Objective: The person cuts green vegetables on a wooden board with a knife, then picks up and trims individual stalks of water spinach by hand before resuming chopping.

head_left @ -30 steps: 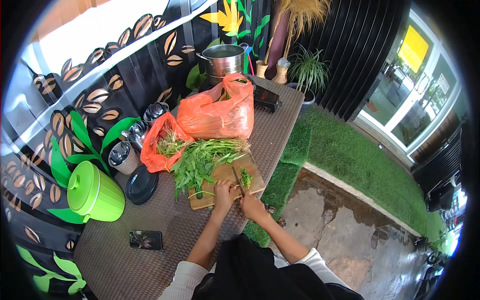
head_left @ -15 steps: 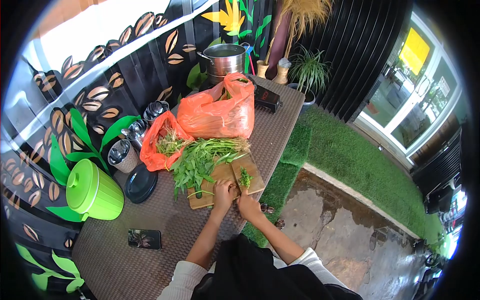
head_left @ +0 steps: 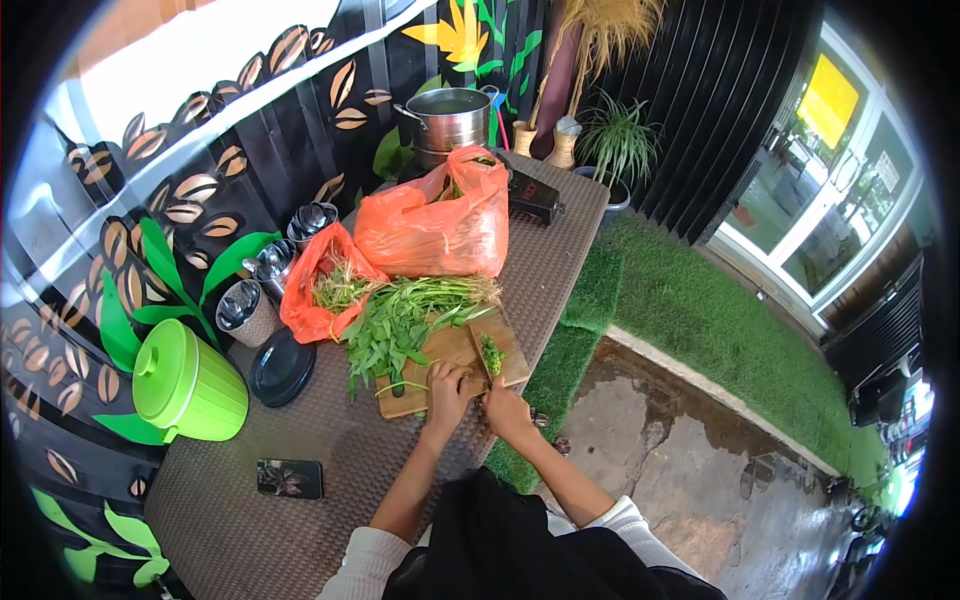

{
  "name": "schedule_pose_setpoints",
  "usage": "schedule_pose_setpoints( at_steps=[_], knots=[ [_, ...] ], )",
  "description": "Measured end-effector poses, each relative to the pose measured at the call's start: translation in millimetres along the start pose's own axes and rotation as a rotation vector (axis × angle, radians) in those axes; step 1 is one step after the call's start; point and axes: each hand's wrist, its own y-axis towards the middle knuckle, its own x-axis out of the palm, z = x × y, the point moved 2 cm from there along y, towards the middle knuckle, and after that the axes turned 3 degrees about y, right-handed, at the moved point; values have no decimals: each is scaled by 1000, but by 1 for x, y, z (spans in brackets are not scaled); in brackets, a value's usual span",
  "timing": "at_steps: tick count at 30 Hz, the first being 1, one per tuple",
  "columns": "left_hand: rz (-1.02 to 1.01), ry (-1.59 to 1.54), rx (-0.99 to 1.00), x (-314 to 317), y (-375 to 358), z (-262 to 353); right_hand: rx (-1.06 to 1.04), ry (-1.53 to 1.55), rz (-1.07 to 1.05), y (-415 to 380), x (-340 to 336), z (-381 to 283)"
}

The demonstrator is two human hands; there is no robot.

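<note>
Only partly visible, the knife (head_left: pixel 481 354).

On the table (head_left: pixel 225 535), greens (head_left: pixel 385 332) lie partly on the cutting board (head_left: pixel 450 347), before a large bag (head_left: pixel 435 232), phone (head_left: pixel 290 479) to the left.

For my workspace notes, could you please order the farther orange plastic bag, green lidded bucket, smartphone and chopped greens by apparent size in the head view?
1. Farther orange plastic bag
2. Green lidded bucket
3. Smartphone
4. Chopped greens
These ranks follow visible area only; true sizes may differ.
</note>
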Motion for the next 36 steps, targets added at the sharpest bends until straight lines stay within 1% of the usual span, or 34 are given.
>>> schedule_pose_setpoints(
  at_steps=[2, 6, 8, 9, 11, 13, 15, 17, 19, 21, 23, 26, 27, 29, 31, 35, 36],
  knots=[
    [-26, -18, -55, 1, -2, -1, -22, 16, -15, 3, -3, 7],
    [-49, -66, -28, 13, 4, -2, -39, 69, -62, -1, -10, 5],
    [-69, -127, -111, 12, 6, 3, -27, 38, -27, -9, -8, 0],
    [-70, -127, -110, 10, 7, 5, -14, 6, 6, -11, -5, -2],
    [-114, -196, -216, 8, 9, 6, -1, 8, 14, -9, 3, -4],
    [-112, -199, -207, 8, 9, 7, 10, 8, 22, -1, 8, 0],
    [-108, -201, -199, 7, 7, 6, -31, 25, -6, 8, 6, 5],
    [-132, -196, -242, 10, 7, 3, -46, 39, -28, 8, 2, 11],
    [-116, -203, -234, 10, 7, 2, -65, 53, -53, 1, -1, 4],
    [-103, -217, -225, 11, 8, 2, 5, 10, 24, -14, 3, -5],
    [-80, -163, -168, 12, 7, 0, -6, -8, 5, -6, 10, -2],
    [-70, -150, -172, 13, 6, 0, 14, 36, -36, 3, 5, 1],
    [-73, -151, -170, 13, 6, 0, -15, 71, -43, 4, 2, 4],
    [-78, -204, -211, 13, 7, 0, -50, 105, -49, 2, 1, 3],
    [-81, -193, -216, 12, 7, -1, 10, 27, -18, -13, 1, -8],
    [-83, -199, -238, 6, 8, 7, -7, 41, -9, 5, 6, -4],
    [-86, -198, -238, 5, 7, 6, -38, 88, -27, 9, 3, 1]
  ],
)
